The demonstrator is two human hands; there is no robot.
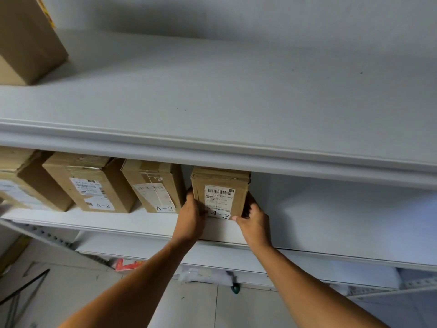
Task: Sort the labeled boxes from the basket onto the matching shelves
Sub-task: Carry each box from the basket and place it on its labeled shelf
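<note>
- Left hand (192,215) and right hand (254,220) each grip a side of the A-2 box (221,192) near the shelf (146,221) front edge.
- Open shelf room lies right of it; 2 labeled boxes (151,185) stand just left.

Four cardboard boxes (221,192) are seen on the middle shelf (151,221), three labelled A-2; one larger box (26,39) is seen above. Two hands (191,216) are shown.

Four boxes stand in a row on the middle shelf (151,221); the rightmost A-2 box (221,192) sits between both hands.
</note>
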